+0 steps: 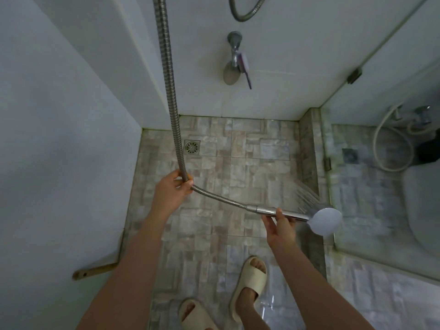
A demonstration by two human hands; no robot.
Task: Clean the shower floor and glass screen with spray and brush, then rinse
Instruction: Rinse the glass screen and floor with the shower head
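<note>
My right hand (278, 225) grips the chrome handle of the shower head (325, 220), whose round face points toward the glass screen (357, 186) on the right. Water streams from it onto the low tiled curb (308, 148) at the foot of the glass. My left hand (171, 189) holds the metal hose (166, 86) where it bends, above the tiled shower floor (238, 163). The hose runs up out of the top of the view.
A square floor drain (192, 147) sits near the back left corner. A wall tap (234, 47) with a purple-handled brush (245, 67) hanging on it is on the back wall. My feet in cream slippers (250, 282) stand at the front. A toilet and bidet hose show through the glass.
</note>
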